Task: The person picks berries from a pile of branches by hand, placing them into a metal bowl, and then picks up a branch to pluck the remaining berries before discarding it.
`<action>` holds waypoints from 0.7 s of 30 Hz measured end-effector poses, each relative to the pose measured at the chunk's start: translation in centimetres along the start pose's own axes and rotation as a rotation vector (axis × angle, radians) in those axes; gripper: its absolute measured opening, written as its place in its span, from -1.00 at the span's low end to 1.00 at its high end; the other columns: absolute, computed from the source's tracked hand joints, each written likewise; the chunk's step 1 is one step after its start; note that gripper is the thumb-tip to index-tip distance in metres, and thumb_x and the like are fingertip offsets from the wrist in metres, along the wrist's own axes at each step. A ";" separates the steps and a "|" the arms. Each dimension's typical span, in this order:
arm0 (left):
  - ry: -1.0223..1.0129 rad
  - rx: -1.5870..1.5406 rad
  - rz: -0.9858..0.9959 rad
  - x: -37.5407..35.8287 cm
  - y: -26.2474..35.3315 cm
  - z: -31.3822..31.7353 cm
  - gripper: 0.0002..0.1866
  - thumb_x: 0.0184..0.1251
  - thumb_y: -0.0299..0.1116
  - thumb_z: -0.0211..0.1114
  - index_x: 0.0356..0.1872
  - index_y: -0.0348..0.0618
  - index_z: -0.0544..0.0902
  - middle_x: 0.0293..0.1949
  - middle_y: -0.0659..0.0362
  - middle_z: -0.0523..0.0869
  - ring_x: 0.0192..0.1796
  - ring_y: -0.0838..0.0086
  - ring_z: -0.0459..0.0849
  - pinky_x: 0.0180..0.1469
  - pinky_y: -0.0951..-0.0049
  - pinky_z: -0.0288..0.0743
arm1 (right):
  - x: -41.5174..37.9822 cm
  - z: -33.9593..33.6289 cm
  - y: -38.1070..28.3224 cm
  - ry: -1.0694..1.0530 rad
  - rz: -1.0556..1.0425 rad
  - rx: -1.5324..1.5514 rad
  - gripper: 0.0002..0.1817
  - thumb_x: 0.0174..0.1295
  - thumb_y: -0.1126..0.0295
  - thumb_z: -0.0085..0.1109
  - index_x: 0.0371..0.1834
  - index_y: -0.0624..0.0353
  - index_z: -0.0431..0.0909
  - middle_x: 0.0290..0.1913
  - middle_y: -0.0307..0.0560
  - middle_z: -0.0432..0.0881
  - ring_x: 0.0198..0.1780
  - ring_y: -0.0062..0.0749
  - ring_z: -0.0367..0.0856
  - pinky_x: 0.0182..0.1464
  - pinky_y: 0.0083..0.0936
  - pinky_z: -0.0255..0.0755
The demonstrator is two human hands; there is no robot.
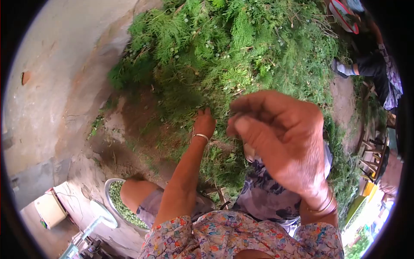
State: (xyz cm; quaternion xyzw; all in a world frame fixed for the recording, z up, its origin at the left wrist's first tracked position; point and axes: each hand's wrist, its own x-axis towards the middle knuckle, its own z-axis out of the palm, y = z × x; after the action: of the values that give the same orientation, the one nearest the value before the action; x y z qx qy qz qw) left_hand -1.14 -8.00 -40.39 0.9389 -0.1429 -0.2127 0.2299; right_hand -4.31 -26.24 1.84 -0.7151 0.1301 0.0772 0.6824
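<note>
My left hand, with a bangle at the wrist, reaches to the near edge of a large pile of green evergreen branches. Its short-looking fingers point forward at the sprigs, slightly apart, and I see nothing held in them. Close to the camera, my right hand is raised above my lap. Its fingers are curled and the thumb meets them in a pinch; whatever may be between the tips is too small to make out. Small pale green cones dot the branches, which have flat, feathery leaves.
Beside my left leg stands a round metal basin full of small green cones. A pedestal fan is behind it, near a plastered wall. At right sits another person, near a red-rimmed basin. A wooden stool stands farther right.
</note>
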 end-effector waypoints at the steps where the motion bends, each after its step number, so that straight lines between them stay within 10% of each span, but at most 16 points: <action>1: 0.071 0.000 0.022 -0.1 1.5 -1.0 -0.47 0.05 -0.35 0.38 0.05 -0.28 0.42 -0.21 -0.20 0.61 -0.18 -0.09 0.62 -0.19 0.07 0.55 | 0.1 0.0 0.2 -0.006 -0.026 -0.020 -0.79 0.21 0.56 0.10 -0.14 0.47 0.54 -0.40 -0.05 0.68 -0.36 -0.58 0.62 -0.31 -0.66 0.50; 9: 0.202 -0.157 -0.027 0.1 -0.3 -2.1 -0.85 0.08 -0.43 0.30 -0.50 -0.34 0.62 -0.56 -0.02 0.64 -0.42 0.07 0.66 -0.33 0.15 0.49 | 0.6 -0.4 1.1 -0.010 -0.089 -0.093 -0.81 0.21 0.56 0.09 -0.15 0.45 0.54 -0.41 -0.10 0.67 -0.40 -0.61 0.61 -0.36 -0.66 0.47; 15: 0.277 -1.509 -0.346 -5.6 4.0 -15.8 -0.90 0.33 -0.52 0.12 -0.23 -0.35 0.55 -0.36 0.07 0.62 -0.45 0.41 0.56 -0.47 0.49 0.42 | 0.9 0.6 2.0 -0.041 -0.024 -0.222 -0.81 0.21 0.55 0.07 -0.18 0.46 0.54 -0.43 -0.06 0.66 -0.44 -0.61 0.56 -0.43 -0.62 0.42; 21: 0.061 -2.415 0.017 -10.4 3.6 -24.0 -0.78 0.39 -0.41 0.13 -0.10 -0.40 0.48 -0.15 -0.05 0.56 -0.16 0.33 0.50 -0.29 0.51 0.48 | 1.0 3.9 4.7 -0.259 -0.096 -0.600 -0.77 0.25 0.40 0.08 -0.21 0.37 0.58 -0.43 -0.02 0.66 -0.37 -0.51 0.61 -0.33 -0.54 0.45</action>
State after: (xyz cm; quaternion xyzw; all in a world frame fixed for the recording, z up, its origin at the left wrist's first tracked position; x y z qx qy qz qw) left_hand 0.41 1.67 -15.84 0.1226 0.1472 -0.1855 0.9638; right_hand -4.48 -22.64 -3.12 -0.8738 -0.0203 0.1700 0.4552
